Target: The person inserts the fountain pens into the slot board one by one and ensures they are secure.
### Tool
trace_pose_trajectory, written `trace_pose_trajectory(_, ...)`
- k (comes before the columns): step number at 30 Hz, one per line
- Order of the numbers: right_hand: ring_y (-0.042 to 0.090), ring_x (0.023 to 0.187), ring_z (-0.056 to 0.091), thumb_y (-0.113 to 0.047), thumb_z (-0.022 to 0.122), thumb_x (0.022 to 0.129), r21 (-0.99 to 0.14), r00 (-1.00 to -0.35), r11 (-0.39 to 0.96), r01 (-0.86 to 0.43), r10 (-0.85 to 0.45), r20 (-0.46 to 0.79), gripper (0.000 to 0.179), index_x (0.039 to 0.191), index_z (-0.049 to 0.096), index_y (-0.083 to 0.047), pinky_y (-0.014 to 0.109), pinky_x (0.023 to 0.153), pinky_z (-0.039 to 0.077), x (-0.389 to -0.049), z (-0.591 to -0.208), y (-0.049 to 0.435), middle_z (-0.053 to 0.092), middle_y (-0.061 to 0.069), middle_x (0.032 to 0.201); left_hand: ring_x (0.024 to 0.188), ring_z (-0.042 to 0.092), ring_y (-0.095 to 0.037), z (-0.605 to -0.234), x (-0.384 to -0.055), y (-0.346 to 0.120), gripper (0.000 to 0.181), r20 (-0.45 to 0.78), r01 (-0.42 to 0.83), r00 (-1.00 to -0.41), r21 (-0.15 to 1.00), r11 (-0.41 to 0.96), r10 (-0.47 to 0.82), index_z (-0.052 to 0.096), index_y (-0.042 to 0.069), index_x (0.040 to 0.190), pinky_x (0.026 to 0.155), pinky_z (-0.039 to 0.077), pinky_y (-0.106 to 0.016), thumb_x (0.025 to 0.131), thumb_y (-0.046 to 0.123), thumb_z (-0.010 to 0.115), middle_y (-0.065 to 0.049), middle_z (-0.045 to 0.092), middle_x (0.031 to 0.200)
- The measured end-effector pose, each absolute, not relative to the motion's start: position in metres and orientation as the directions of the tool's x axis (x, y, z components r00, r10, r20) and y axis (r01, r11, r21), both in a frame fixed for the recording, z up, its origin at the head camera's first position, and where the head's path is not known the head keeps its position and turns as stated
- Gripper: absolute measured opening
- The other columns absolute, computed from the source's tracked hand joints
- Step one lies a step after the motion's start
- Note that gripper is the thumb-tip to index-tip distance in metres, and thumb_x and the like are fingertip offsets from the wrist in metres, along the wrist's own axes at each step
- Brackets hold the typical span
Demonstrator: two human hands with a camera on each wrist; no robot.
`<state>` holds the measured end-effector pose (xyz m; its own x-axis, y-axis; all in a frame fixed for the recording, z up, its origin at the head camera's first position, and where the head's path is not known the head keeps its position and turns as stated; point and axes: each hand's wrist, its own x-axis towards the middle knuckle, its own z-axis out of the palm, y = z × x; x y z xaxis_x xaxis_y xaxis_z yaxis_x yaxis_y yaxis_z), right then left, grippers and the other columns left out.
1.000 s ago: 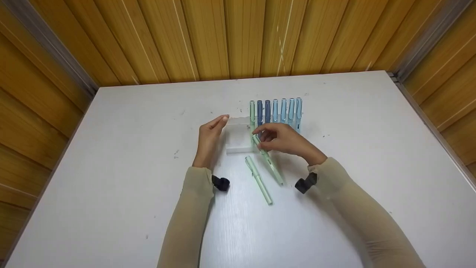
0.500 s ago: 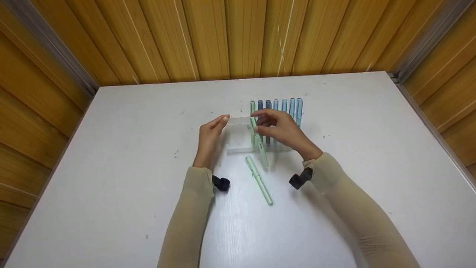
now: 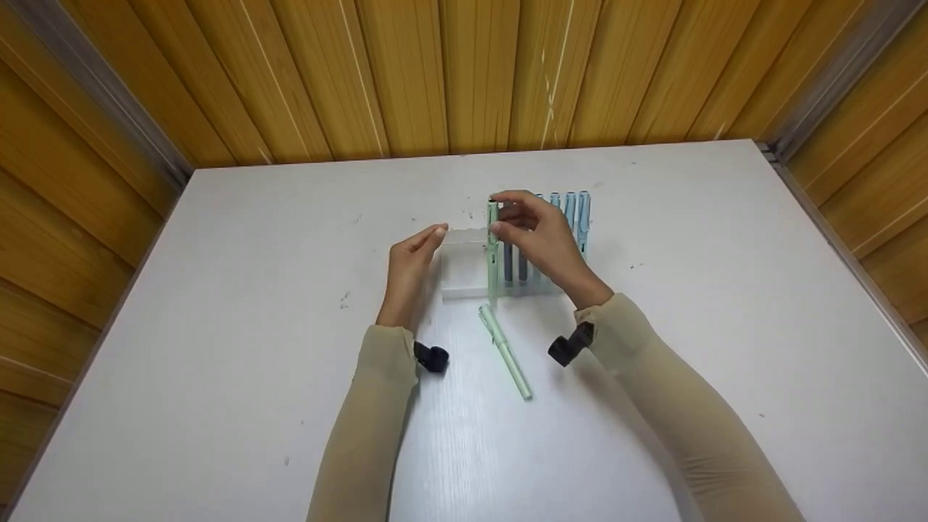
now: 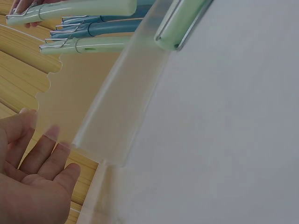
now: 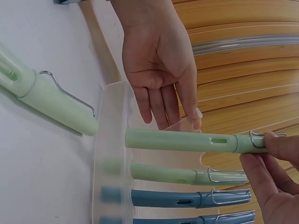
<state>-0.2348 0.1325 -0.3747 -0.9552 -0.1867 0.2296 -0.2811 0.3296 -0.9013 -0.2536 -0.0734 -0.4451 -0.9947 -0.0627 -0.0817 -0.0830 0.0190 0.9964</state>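
Note:
My left hand [image 3: 409,274] pinches the left edge of a translucent plastic pen stand [image 3: 464,293], fingertips behind its notched back panel. In my right hand [image 3: 544,235], thumb and fingers hold the capped end of a pale green fountain pen [image 5: 182,141]. That pen stands upright, and in the right wrist view its lower end is at the stand's front ledge; whether it sits in a slot I cannot tell. Beside it in the stand are another green pen [image 5: 161,173], dark blue pens [image 5: 168,198] and light blue pens [image 3: 584,210], partly hidden by my right hand.
One more pale green pen [image 3: 505,353] lies on the white table [image 3: 217,362] in front of the stand, between my forearms. Wood-patterned panels [image 3: 406,80] rise behind the table and at both sides.
My right hand has moved up and left with the green pen, turning it from slanted to upright at the stand. The left hand has stayed on the stand's edge.

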Motion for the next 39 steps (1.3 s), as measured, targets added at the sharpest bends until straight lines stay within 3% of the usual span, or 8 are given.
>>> trace_pose_trajectory(16,0.018,0.099,0.064,-0.009,0.069,0.089,-0.919,-0.949,0.243,-0.312,-0.128,0.288,0.038,0.126,0.060,-0.012,0.029,0.090,0.054,-0.238,-0.378,0.121,0.065,0.009,0.108,0.129,0.051,-0.013,-0.445,-0.254,-0.074,0.041,-0.082,-0.085,-0.994,0.996,0.039,-0.068,0.067,0.016,0.124,0.110,0.039,-0.033,0.092,0.041,0.064,0.001,0.062,0.131)
trace_pose_trajectory(39,0.018,0.101,0.065,-0.013,0.070,0.088,-0.898,-0.948,0.307,-0.316,-0.145,0.284,0.042,0.128,0.060,-0.011,0.025,0.084,0.052,-0.242,-0.396,0.120,0.067,0.009,0.113,0.130,0.051,-0.015,-0.441,-0.252,-0.073,0.039,-0.062,-0.065,-0.995,0.997,0.046,-0.074,0.067,0.013,0.123,0.111,0.038,-0.034,0.093,0.038,0.063,-0.001,0.062,0.131)
